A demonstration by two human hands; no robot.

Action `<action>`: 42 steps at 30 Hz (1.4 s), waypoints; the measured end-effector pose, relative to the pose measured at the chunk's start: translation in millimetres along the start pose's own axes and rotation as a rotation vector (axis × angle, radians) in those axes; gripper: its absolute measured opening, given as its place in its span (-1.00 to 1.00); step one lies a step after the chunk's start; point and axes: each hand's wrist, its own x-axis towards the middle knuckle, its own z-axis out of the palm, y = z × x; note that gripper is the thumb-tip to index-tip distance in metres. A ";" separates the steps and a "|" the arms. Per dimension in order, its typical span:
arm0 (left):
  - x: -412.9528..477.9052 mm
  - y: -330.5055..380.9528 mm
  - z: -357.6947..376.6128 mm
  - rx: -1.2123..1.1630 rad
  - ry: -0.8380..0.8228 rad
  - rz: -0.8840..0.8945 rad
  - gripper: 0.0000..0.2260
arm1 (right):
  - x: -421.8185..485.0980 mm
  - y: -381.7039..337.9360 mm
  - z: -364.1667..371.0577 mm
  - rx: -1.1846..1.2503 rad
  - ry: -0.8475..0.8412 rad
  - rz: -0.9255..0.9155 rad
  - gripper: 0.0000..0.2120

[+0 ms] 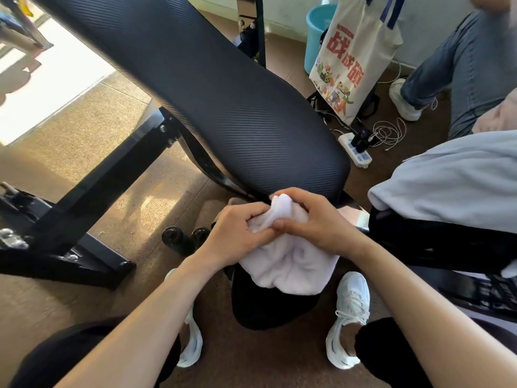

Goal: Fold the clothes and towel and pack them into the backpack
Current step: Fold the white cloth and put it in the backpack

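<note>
The padded bench (223, 93) slanted across the left of the view. Just below its lower end, the left grip (237, 233) was curled round a bunched fold of the one towel (291, 264), pinching it between thumb and fingers. The right grip (316, 222) was closed on the same bunch from the other side, its fingers hooked over the top. Both probably held the towel gathered so that it would not spring apart on its way down. The towel's bulk rested on a black bag (268, 309), most likely the backpack, which stood on the floor between the person's two white shoes (349, 317). I could not tell whether its mouth was open. Farther right, one pale blue garment (447, 180) lay on a black surface (433, 242), near at hand and apparently waiting its turn. The count was one towel, one garment, one bag and two grips, both occupied.
</note>
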 end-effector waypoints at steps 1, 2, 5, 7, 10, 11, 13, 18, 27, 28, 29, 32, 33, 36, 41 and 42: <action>-0.9 2.3 -1.9 -0.034 0.001 0.003 -0.75 | 0.4 0.2 -1.8 0.044 0.011 0.011 -0.75; -2.3 4.6 -3.9 -0.083 0.026 0.004 -0.66 | 1.0 0.4 -4.0 0.082 0.040 0.020 -0.85; -3.3 6.4 -10.0 -0.227 0.141 0.038 -0.51 | 1.8 0.0 -10.6 0.183 0.136 0.032 -0.87; -3.2 4.9 -14.2 -0.188 0.156 0.043 -0.55 | 1.3 -1.2 -15.3 0.225 0.185 0.038 -0.85; -2.9 0.5 -16.3 -0.036 0.145 0.070 -0.61 | 1.1 -1.2 -21.3 0.216 0.211 0.041 -0.90; -2.8 0.3 -15.9 -0.022 0.143 0.058 -0.61 | 0.9 -0.8 -22.5 0.203 0.211 0.039 -0.91; -2.0 1.0 -15.0 -0.015 0.134 0.026 -0.62 | 0.0 -0.8 -23.9 0.185 0.209 0.030 -0.90; 0.1 -4.3 -15.2 0.021 0.130 -0.034 -0.72 | -1.7 2.0 -28.9 0.149 0.228 0.015 -0.85; 2.1 5.2 -12.9 -0.583 0.175 -0.240 -0.77 | 1.1 8.1 -20.6 0.213 0.380 0.115 -0.81; 2.3 4.8 -13.0 -0.581 0.166 -0.233 -0.77 | 1.1 6.8 -20.7 0.211 0.366 0.099 -0.82; 2.6 4.2 -13.7 -0.581 0.144 -0.223 -0.74 | 0.8 5.4 -21.3 0.201 0.346 0.081 -0.84; 4.7 3.1 -17.5 -0.618 0.043 -0.261 -0.39 | -0.5 5.3 -21.0 0.130 0.251 0.041 -0.87; 5.5 1.9 -17.4 -0.560 0.002 -0.259 -0.32 | -0.8 4.9 -19.3 0.122 0.209 0.031 -0.88; 4.2 2.2 -10.1 -0.270 -0.166 -0.167 -0.42 | -2.2 1.2 -11.3 0.151 0.114 -0.001 -0.89; 5.6 4.9 -1.0 -0.070 -0.087 -0.119 -0.48 | -2.1 -5.0 -6.6 0.099 0.151 -0.009 -0.85; 7.1 2.5 -6.4 -0.021 0.015 -0.132 -0.46 | -0.7 -1.2 -11.2 0.037 0.226 0.004 -0.78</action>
